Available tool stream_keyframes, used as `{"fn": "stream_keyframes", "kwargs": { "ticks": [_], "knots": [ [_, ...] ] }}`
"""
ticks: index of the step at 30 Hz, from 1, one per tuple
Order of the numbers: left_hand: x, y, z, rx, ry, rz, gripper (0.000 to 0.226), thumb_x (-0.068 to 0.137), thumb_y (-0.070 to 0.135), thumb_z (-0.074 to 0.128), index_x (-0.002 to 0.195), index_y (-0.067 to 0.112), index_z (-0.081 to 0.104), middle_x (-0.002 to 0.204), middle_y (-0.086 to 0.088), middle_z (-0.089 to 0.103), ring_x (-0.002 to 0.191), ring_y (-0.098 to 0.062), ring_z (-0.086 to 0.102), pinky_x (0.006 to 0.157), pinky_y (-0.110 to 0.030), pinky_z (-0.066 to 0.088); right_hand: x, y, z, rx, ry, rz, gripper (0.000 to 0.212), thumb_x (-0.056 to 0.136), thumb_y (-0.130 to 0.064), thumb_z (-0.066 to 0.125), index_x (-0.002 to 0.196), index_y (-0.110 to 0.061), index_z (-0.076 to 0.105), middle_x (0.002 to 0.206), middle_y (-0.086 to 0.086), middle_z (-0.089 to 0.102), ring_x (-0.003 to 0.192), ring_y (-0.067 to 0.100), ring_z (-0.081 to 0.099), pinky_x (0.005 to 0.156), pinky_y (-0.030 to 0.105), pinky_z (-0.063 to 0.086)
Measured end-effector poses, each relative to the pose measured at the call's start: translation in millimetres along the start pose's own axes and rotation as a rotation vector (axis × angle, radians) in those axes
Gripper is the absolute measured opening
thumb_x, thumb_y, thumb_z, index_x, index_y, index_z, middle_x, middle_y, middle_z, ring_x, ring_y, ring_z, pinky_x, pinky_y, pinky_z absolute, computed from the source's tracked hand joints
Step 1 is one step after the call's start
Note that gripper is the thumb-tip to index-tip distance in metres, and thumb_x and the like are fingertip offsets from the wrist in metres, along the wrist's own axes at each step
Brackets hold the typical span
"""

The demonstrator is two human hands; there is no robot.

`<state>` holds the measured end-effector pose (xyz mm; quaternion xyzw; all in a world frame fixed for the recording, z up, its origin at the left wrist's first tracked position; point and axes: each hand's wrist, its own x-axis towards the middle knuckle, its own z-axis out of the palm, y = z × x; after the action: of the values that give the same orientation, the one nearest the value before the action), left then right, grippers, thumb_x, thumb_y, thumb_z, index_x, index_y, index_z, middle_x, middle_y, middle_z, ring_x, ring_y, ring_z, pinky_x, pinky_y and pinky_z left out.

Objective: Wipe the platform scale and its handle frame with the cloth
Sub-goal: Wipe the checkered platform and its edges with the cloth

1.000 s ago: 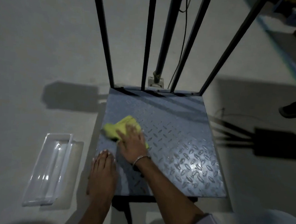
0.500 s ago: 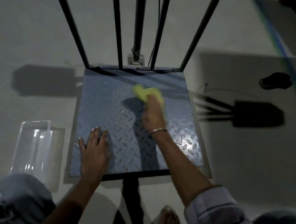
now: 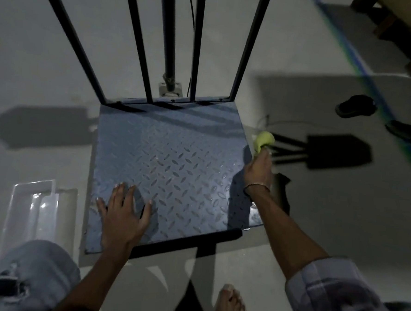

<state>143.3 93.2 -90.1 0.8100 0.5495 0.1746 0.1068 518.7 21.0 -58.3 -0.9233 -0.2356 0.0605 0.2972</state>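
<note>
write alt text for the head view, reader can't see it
A person crouches over a blue platform scale, left hand flat on its near left corner, right hand holding a yellow cloth at its right edge. Black frame bars rise at the far edge; a clear tray lies left.

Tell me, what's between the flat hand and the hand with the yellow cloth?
Only bare metal plate. In the head view, the scale platform stretches between the left hand, pressed flat on it, and the right hand gripping the cloth at its right edge.
</note>
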Motion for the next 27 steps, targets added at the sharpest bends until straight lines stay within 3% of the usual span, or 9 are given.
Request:
{"fn": "stream_keyframes", "kwargs": {
  "ticks": [3,5,7,10,12,15,19,24,27],
  "knots": [
    [-3,-1,-5,-0.073,0.025,-0.016,0.049,0.101,0.044,0.053,0.129,0.006,0.067,0.139,-0.015,0.064,0.131,-0.034,0.059,0.120,-0.056,0.032,-73,-48,23,0.156,0.020,-0.210,0.054,0.096,0.001,0.044,0.150,0.003,0.037,0.149,0.025,0.046,0.135,0.039,0.047,0.111,0.044,0.041],
    [-12,-2,-9,-0.182,0.066,-0.033,0.036,0.103,0.029,0.051,0.121,0.005,0.071,0.129,-0.015,0.071,0.118,-0.035,0.067,0.108,-0.047,0.046,-130,-91,51,0.260,-0.147,-0.391,0.056,0.097,0.001,0.043,0.152,0.004,0.034,0.156,0.025,0.038,0.143,0.038,0.040,0.120,0.042,0.033],
    [-25,-7,-20,-0.255,0.066,-0.118,0.037,0.098,0.018,0.050,0.123,0.002,0.071,0.127,-0.017,0.072,0.117,-0.036,0.068,0.106,-0.043,0.048,-182,-136,79,0.381,-0.380,-0.532,0.054,0.100,-0.004,0.042,0.153,0.001,0.035,0.159,0.022,0.036,0.146,0.036,0.037,0.123,0.041,0.027],
    [-53,-16,-39,-0.258,0.016,-0.328,0.052,0.092,0.032,0.042,0.133,0.007,0.063,0.130,-0.019,0.068,0.117,-0.041,0.066,0.101,-0.053,0.052,-246,-175,119,0.362,-0.694,-0.640,0.053,0.103,-0.014,0.042,0.156,-0.014,0.036,0.162,0.012,0.036,0.149,0.029,0.034,0.124,0.041,0.024],
    [-70,-23,-43,-0.228,0.041,-0.369,0.057,0.094,0.033,0.039,0.141,0.005,0.056,0.138,-0.022,0.062,0.124,-0.043,0.062,0.103,-0.057,0.050,-272,-182,139,0.223,-0.766,-0.738,0.053,0.103,-0.024,0.043,0.156,-0.025,0.037,0.167,0.006,0.027,0.155,0.025,0.019,0.126,0.045,0.014],
    [-84,-37,-33,-0.118,0.007,-0.169,0.067,0.096,0.026,0.037,0.155,-0.005,0.039,0.160,-0.026,0.041,0.150,-0.040,0.038,0.120,-0.058,0.035,-275,-179,146,0.046,-0.699,-0.814,0.054,0.100,-0.038,0.041,0.154,-0.036,0.037,0.170,0.004,0.016,0.157,0.024,0.008,0.126,0.047,0.004],
    [-82,-42,-28,-0.018,-0.002,-0.193,0.054,0.106,0.014,0.032,0.158,-0.002,0.036,0.165,-0.019,0.037,0.154,-0.035,0.033,0.122,-0.057,0.032,-239,-150,137,-0.121,-0.527,-0.765,0.061,0.096,-0.041,0.033,0.155,-0.029,0.036,0.169,0.009,0.019,0.156,0.029,0.015,0.123,0.058,0.013],
    [-75,-35,-43,0.052,-0.105,-0.181,0.055,0.103,0.013,0.034,0.155,-0.005,0.040,0.162,-0.020,0.041,0.152,-0.036,0.038,0.126,-0.053,0.028,-182,-101,110,-0.160,-0.155,-0.287,0.060,0.097,-0.029,0.043,0.155,-0.017,0.037,0.167,0.015,0.022,0.156,0.034,0.016,0.122,0.062,0.015],
    [-64,-43,-55,0.011,-0.177,-0.161,0.055,0.098,0.018,0.033,0.142,-0.006,0.055,0.148,-0.024,0.056,0.134,-0.041,0.057,0.115,-0.052,0.045,-170,-101,95,-0.100,-0.056,-0.118,0.060,0.091,-0.016,0.048,0.149,-0.005,0.042,0.166,0.018,0.022,0.156,0.035,0.013,0.123,0.061,0.016]
  ]
}}
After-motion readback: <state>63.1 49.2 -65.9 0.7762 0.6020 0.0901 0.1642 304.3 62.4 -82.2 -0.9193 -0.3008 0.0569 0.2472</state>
